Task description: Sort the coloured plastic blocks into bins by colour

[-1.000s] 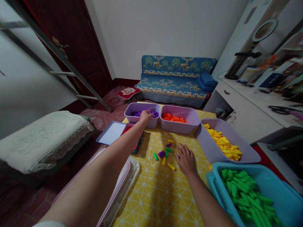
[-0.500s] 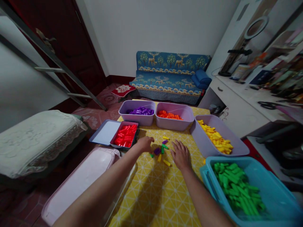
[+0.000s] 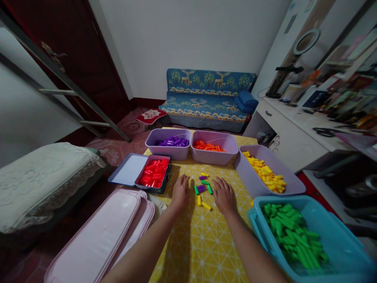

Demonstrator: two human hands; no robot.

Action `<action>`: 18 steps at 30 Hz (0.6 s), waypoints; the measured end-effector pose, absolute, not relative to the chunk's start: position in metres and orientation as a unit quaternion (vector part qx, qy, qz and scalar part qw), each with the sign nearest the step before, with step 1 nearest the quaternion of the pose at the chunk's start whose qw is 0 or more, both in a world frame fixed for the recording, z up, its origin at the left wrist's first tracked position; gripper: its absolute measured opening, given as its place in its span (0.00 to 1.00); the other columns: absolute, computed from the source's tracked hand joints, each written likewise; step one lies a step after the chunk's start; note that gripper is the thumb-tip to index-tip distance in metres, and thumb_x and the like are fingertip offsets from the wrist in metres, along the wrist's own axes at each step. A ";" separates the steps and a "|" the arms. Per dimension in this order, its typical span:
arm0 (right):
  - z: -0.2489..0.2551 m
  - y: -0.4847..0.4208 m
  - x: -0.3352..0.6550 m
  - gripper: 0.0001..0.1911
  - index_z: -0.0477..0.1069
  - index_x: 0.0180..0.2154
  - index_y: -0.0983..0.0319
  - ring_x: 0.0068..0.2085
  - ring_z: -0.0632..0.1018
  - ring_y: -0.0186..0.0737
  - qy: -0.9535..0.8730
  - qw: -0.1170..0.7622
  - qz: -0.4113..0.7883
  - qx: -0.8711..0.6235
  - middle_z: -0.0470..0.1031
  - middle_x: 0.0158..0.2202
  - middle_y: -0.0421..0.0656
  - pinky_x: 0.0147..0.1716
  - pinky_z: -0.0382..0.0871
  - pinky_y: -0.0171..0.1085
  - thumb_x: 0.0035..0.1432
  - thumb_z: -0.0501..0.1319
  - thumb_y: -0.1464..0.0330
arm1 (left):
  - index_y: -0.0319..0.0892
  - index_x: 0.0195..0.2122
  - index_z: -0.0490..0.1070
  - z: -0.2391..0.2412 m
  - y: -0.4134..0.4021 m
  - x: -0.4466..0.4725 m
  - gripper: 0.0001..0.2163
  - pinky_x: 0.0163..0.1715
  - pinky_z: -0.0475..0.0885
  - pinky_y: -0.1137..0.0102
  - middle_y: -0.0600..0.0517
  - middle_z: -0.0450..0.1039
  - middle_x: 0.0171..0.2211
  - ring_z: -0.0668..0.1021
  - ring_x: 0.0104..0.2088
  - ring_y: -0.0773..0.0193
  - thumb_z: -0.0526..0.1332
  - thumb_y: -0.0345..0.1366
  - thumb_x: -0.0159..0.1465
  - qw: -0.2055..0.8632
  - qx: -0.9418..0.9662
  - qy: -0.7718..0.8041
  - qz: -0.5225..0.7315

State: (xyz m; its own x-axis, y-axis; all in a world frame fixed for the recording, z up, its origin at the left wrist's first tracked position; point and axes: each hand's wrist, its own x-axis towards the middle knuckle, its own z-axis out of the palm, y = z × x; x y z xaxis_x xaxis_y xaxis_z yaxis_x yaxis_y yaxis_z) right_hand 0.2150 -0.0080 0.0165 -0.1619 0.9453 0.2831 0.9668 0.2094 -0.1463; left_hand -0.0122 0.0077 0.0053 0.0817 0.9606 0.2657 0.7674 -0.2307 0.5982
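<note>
My left hand [image 3: 180, 191] lies flat on the yellow tablecloth [image 3: 200, 239], fingers stretched out, holding nothing. My right hand [image 3: 224, 195] rests flat too, fingers spread. Between them sit a few loose small pieces [image 3: 202, 189]: green, purple and yellow. At the far edge stand a lilac bin of purple pieces [image 3: 169, 142] and a lilac bin of orange pieces [image 3: 214, 146]. A lilac bin of yellow pieces [image 3: 266, 172] is on the right, a blue bin of green pieces [image 3: 297, 236] at the near right, and a small tray of red pieces [image 3: 153, 173] to the left.
Pink lids [image 3: 100, 236] lie stacked off the table's left edge, with a blue lid [image 3: 125, 175] beside the red tray. A blue patterned sofa [image 3: 206, 98] stands at the back, a white desk [image 3: 303, 129] on the right, a covered stool [image 3: 38, 177] on the left.
My left hand came back from the purple bin to the table and now lies flat left of the loose pieces. The right hand stayed put. The view shifted slightly.
</note>
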 end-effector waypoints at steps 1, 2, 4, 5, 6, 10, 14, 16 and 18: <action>0.016 -0.008 0.215 0.23 0.64 0.61 0.57 0.66 0.59 0.45 -0.761 0.163 -0.032 -0.628 0.62 0.66 0.43 0.62 0.52 0.47 0.65 0.51 0.69 | 0.40 0.57 0.69 0.002 0.010 -0.013 0.23 0.62 0.63 0.55 0.41 0.64 0.62 0.66 0.62 0.52 0.52 0.23 0.61 0.137 0.718 0.612 0.303; 0.016 -0.008 0.216 0.23 0.65 0.60 0.57 0.66 0.59 0.45 -0.759 0.169 -0.030 -0.628 0.63 0.65 0.43 0.62 0.52 0.47 0.65 0.51 0.69 | 0.41 0.57 0.69 -0.001 0.012 -0.013 0.22 0.62 0.62 0.53 0.41 0.64 0.62 0.65 0.63 0.51 0.52 0.24 0.62 0.126 0.722 0.615 0.291; 0.017 -0.004 0.216 0.21 0.67 0.58 0.58 0.64 0.62 0.44 -0.754 0.184 -0.021 -0.630 0.66 0.63 0.44 0.61 0.53 0.46 0.65 0.51 0.70 | 0.41 0.58 0.68 -0.005 0.014 -0.012 0.21 0.63 0.60 0.50 0.40 0.62 0.64 0.62 0.65 0.49 0.53 0.27 0.64 0.111 0.732 0.617 0.269; 0.018 0.000 0.215 0.20 0.69 0.56 0.58 0.63 0.64 0.43 -0.748 0.190 -0.010 -0.636 0.69 0.61 0.44 0.61 0.55 0.44 0.64 0.51 0.71 | 0.41 0.59 0.67 -0.006 0.014 -0.011 0.22 0.63 0.59 0.49 0.40 0.61 0.65 0.61 0.66 0.48 0.53 0.27 0.64 0.105 0.735 0.619 0.258; 0.020 0.006 0.215 0.18 0.72 0.52 0.59 0.60 0.67 0.43 -0.740 0.193 0.005 -0.644 0.72 0.58 0.45 0.59 0.57 0.43 0.63 0.51 0.71 | 0.41 0.60 0.66 -0.006 0.014 -0.011 0.22 0.64 0.58 0.49 0.40 0.60 0.65 0.60 0.67 0.47 0.52 0.28 0.65 0.099 0.736 0.621 0.249; 0.030 0.043 0.207 0.15 0.77 0.38 0.59 0.46 0.76 0.43 -0.702 0.192 0.054 -0.683 0.79 0.42 0.48 0.47 0.66 0.39 0.61 0.52 0.71 | 0.40 0.62 0.64 -0.003 0.010 -0.008 0.23 0.65 0.56 0.51 0.40 0.58 0.66 0.59 0.67 0.49 0.52 0.29 0.65 0.081 0.744 0.622 0.232; 0.033 0.075 0.190 0.18 0.76 0.45 0.55 0.42 0.78 0.39 -0.693 0.209 0.077 -0.686 0.79 0.44 0.45 0.40 0.69 0.35 0.60 0.51 0.72 | 0.40 0.61 0.65 0.000 0.009 -0.007 0.22 0.65 0.56 0.51 0.41 0.59 0.66 0.59 0.67 0.49 0.52 0.29 0.65 0.068 0.740 0.627 0.234; 0.032 0.081 0.181 0.18 0.76 0.46 0.55 0.43 0.78 0.39 -0.695 0.216 0.094 -0.679 0.79 0.45 0.44 0.40 0.69 0.35 0.58 0.54 0.71 | 0.41 0.61 0.65 -0.001 0.009 -0.007 0.22 0.64 0.57 0.51 0.41 0.59 0.66 0.59 0.67 0.50 0.52 0.29 0.65 0.065 0.741 0.626 0.235; 0.029 0.082 0.173 0.14 0.77 0.43 0.55 0.43 0.78 0.39 -0.692 0.223 0.112 -0.678 0.79 0.44 0.45 0.41 0.69 0.35 0.56 0.57 0.69 | 0.41 0.61 0.65 -0.002 0.010 -0.007 0.22 0.64 0.57 0.51 0.41 0.60 0.65 0.60 0.67 0.49 0.52 0.29 0.65 0.062 0.743 0.623 0.235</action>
